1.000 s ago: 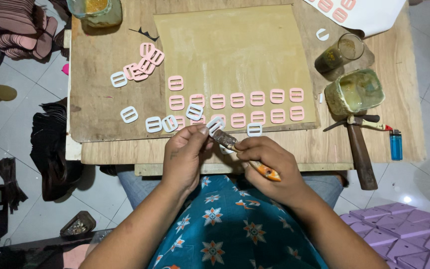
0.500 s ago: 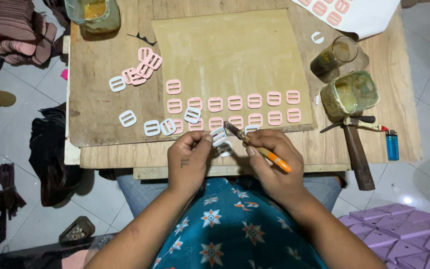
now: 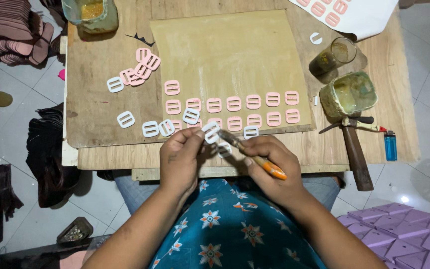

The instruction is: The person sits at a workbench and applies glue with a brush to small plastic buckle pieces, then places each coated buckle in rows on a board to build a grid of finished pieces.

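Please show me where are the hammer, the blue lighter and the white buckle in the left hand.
hammer (image 3: pixel 355 152): head view, on its wooden handle.
blue lighter (image 3: pixel 390 146): head view, on its body.
white buckle (image 3: pixel 210 132): head view, on its frame.

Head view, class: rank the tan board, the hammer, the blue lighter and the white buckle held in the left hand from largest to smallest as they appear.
1. Tan board
2. Hammer
3. Blue lighter
4. White buckle, pinched in the left hand

Lighter and buckle look close in size; the buckle is raised nearer the camera, so that pair is unsure.
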`<state>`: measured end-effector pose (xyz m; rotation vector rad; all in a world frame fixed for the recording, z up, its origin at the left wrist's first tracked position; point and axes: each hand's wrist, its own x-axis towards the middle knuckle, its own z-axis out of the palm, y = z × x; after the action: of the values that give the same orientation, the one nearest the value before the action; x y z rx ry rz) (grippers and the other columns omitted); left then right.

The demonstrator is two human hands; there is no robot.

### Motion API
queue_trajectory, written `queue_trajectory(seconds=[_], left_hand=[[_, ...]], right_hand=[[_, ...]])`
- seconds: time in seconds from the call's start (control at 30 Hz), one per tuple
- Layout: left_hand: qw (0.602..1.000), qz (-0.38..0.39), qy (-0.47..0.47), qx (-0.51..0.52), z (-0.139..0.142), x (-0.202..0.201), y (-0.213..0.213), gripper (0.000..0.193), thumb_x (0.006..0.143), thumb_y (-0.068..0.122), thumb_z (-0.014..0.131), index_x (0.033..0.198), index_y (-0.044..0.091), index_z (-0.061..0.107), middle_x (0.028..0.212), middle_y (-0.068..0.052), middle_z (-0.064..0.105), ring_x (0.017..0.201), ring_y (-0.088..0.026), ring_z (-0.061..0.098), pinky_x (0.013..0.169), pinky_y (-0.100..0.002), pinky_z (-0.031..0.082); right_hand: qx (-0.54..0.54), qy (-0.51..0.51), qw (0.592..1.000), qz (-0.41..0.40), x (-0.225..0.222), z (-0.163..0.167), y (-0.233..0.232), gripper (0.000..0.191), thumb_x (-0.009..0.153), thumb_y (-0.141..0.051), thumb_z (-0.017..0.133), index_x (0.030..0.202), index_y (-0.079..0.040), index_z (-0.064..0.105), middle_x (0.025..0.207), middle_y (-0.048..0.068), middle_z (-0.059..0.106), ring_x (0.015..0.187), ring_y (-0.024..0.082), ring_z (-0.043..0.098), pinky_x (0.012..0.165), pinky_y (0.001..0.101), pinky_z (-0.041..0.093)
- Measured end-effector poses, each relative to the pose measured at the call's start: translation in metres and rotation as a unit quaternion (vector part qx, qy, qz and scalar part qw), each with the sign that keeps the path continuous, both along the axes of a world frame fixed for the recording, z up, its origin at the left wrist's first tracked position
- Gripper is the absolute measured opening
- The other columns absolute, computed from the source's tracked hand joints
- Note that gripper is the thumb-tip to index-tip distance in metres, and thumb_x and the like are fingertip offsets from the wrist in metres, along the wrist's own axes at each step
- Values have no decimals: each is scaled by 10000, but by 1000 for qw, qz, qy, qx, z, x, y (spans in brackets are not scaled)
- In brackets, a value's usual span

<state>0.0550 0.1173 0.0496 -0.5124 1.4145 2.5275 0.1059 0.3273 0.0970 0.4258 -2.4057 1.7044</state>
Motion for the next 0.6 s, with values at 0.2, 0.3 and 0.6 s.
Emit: queue_trajectory(seconds=[0.2,0.3,0.6], left_hand=[[1000,0,17,-10,-11,-1,-2,76,961,64,690,945,-10,680,825,-60,698,701,-96,606,665,-234,512],[1000,2,15,14,-10,0,2,76,960,64,686,931,-2,660,830,-64,707,705,-101,618,666,-233,520],[997,-19,29,-64,-4,4,4,106,957,77,658,946,-27,672,813,-84,713,673,-104,661,627,-247,568]], right_hand=[[47,54,997,-15,3,10,-5,192,897,26,696,1086,10,664,1184,177,674,1061,251,698,907,325,567],[92,84,992,27,-1,8,-15,218,860,6,744,1060,16,660,1150,201,666,1064,268,690,896,329,569],[-156,-174,970,-63,0,-5,-11,214,958,-55,653,1145,35,600,1044,156,757,957,193,758,843,335,641]])
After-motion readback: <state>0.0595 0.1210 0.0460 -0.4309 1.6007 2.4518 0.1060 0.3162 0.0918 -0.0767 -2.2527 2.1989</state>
